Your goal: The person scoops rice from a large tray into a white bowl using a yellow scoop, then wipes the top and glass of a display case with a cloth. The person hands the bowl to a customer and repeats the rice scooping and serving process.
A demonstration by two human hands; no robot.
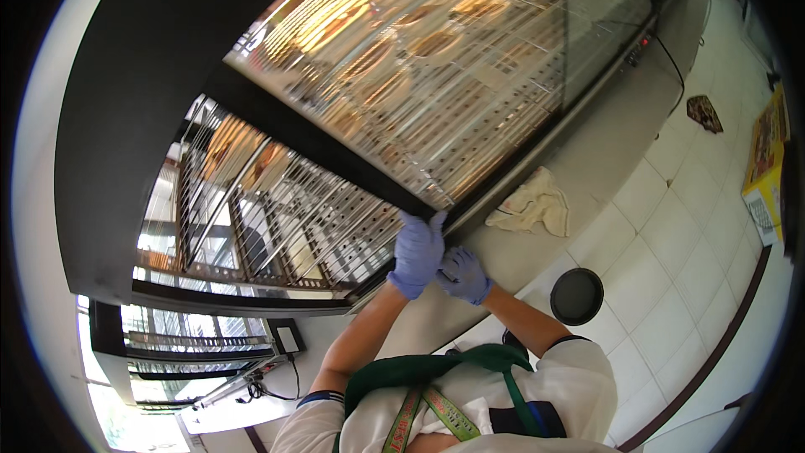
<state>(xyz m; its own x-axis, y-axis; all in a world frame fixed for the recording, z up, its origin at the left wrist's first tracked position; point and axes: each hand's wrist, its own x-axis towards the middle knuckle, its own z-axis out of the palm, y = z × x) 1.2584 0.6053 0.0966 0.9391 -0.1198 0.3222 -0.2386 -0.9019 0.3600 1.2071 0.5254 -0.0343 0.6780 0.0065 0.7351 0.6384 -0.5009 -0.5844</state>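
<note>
My left hand (417, 257), in a purple disposable glove, is at the lower end of the black door frame (327, 136) of a heated glass display cabinet. Its thumb and fingers lie on either side of that frame. Just to the right and lower, my right hand (464, 277), gloved alike, has its fingers curled close to the cabinet's bottom edge. Whether those fingers hold anything is hidden. Behind the glass, wire racks (251, 179) carry several round food items that look like pizzas or pies (434, 44), blurred by reflections.
A crumpled cream cloth (533, 206) lies on the grey counter (604, 145) right of my hands. On the tiled floor (654, 277) is a round dark pan (577, 296). A yellow box (767, 170) stands far right. Another glass cabinet (195, 333) with a cable is at lower left.
</note>
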